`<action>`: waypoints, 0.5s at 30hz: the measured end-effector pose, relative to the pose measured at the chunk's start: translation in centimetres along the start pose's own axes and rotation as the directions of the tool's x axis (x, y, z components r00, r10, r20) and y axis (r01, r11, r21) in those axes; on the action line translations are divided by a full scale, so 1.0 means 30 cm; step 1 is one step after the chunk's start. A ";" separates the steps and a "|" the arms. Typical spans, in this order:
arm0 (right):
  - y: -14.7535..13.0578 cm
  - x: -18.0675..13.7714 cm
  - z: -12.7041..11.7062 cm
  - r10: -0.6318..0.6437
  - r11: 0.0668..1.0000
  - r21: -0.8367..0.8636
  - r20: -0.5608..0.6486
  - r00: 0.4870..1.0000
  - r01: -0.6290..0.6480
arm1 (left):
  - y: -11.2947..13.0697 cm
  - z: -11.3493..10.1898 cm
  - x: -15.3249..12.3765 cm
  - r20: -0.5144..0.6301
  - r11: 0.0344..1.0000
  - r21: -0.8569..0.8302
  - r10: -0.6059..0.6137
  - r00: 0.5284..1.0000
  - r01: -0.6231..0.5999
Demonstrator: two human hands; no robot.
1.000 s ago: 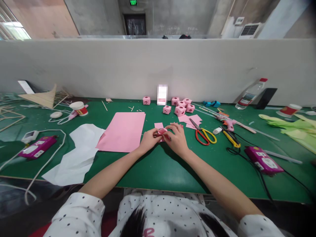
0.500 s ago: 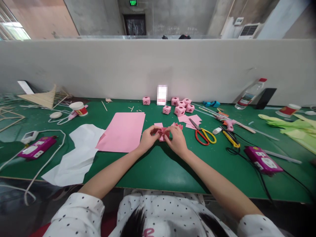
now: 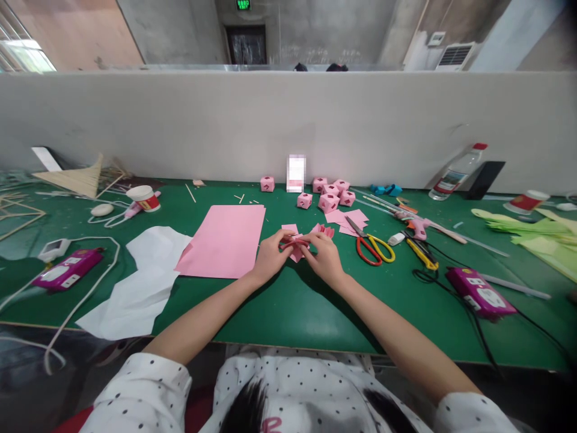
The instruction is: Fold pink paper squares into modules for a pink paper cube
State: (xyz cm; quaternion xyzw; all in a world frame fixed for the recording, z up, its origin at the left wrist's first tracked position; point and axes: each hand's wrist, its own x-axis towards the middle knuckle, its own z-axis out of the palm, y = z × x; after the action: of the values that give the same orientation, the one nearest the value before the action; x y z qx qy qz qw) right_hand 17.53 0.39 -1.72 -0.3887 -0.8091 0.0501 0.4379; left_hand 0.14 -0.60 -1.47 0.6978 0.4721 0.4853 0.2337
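My left hand (image 3: 270, 251) and right hand (image 3: 327, 255) meet in front of me, both closed in a pinch on a small piece of folded pink paper (image 3: 296, 252). The paper sits right between my fingertips: my left thumb and fingers grip its left side, my right thumb and fingers its right side, and a part of it shows below and between them. My fingers hide its full shape, and I cannot tell whether it touches the table (image 3: 306, 313).

Just beyond my fingers lies a flat pink square (image 3: 290, 229). Behind my right hand, close to its knuckles, is a pleated pink piece (image 3: 323, 230), partly covered by that hand.

Near my left forearm, to its left, lie large pink sheets (image 3: 225, 240), with crumpled white paper (image 3: 148, 288) farther left. To the right of my right hand are scissors (image 3: 366, 236) with one red and one yellow handle, their blades lying over loose pink squares (image 3: 359, 216). Farther right lie a pink glue gun (image 3: 420, 227) and a yellow cutter (image 3: 424, 255).

Past the squares stands a cluster of pink paper cubes (image 3: 329, 203); another cube (image 3: 267, 183) sits apart to the left, near the grey partition (image 3: 202, 126).
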 end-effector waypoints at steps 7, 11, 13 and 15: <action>-0.004 -0.005 0.012 0.036 0.997 0.070 0.005 0.999 -0.037 | -0.008 -0.003 0.005 -0.022 0.997 -0.069 -0.024 0.999 0.023; -0.015 0.001 0.019 0.220 0.948 0.230 0.031 0.975 -0.221 | -0.007 -0.013 0.011 -0.064 0.998 -0.057 -0.037 0.997 0.034; -0.014 0.005 0.020 0.323 0.888 0.321 0.074 0.944 -0.329 | -0.011 -0.013 0.014 -0.057 0.995 -0.079 -0.063 0.996 0.059; -0.010 0.008 0.019 0.388 0.837 0.370 0.115 0.914 -0.402 | -0.018 -0.011 0.016 -0.031 0.991 -0.093 -0.095 0.995 0.092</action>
State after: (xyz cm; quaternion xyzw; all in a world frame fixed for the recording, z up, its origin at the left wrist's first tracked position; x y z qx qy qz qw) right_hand 16.85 0.49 -1.79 -0.4521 -0.6932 0.3046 0.4715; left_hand -0.34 0.04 -1.55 0.6547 0.4855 0.5074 0.2796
